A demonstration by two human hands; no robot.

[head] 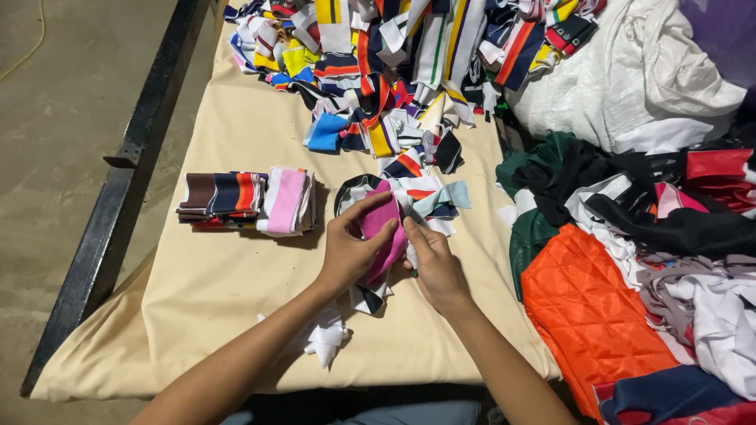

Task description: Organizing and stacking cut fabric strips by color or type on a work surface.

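Two hands over a table (pixel 228 291) draped in cream cloth. Left hand (pixel 350 252) grips a pink strip (pixel 382 228), thumb on top, fingers curled under it, pinching it at its near end. Right hand (pixel 437 267) sits just beside, touching the strip's lower edge; its fingers are bent inward, tips hidden behind the fabric, so their hold cannot be made out.

The strip lies at table centre, atop a small heap (pixel 417 197) of mixed scraps.

Counted: one sorted stack (pixel 248 203) of folded strips left of the hands, in brown, navy, orange, pink, white bands; the exact number of strips is too tight to tell. One big pile (pixel 394 63) of striped strips at the far end, cut off by the top edge. One white scrap (pixel 325 338) near the left forearm.

Right side: orange quilted fabric (pixel 587 307), dark green and black cloth (pixel 567 173), one white sack (pixel 630 79), all overlapping, running out of frame. A black rail (pixel 118 181) borders the table's left.
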